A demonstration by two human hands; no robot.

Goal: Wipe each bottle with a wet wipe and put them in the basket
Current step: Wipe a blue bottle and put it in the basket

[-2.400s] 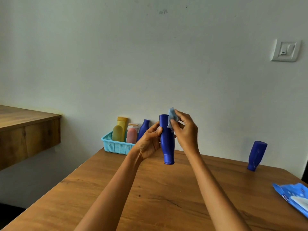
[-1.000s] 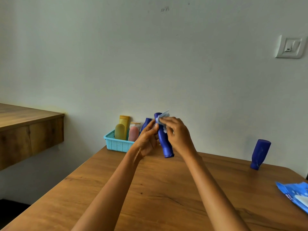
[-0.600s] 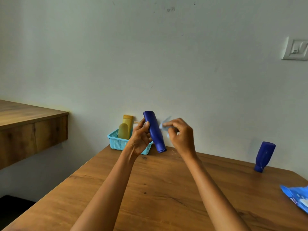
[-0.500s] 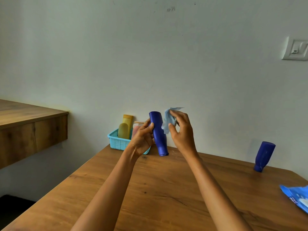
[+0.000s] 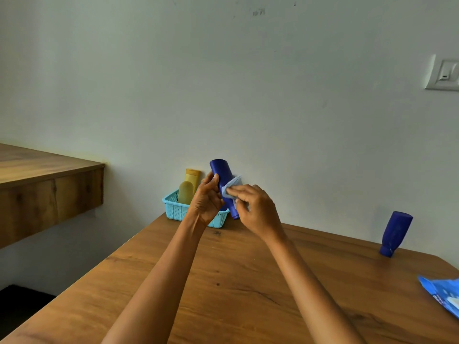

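Wet wipe [image 5: 231,186] back on bottle [image 5: 223,178]

Over on the left, a wooden shelf [image 5: 47,175] juts out from the pale wall [image 5: 223,83], sitting higher than the main wooden surface [image 5: 236,281]. High on the far right, a white light switch [image 5: 444,74] sits on that wall. A few small dark marks [image 5: 258,12] show near the top.

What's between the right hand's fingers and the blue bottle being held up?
In the head view, a wet wipe lies between the right hand and the blue bottle, which the left hand grips.
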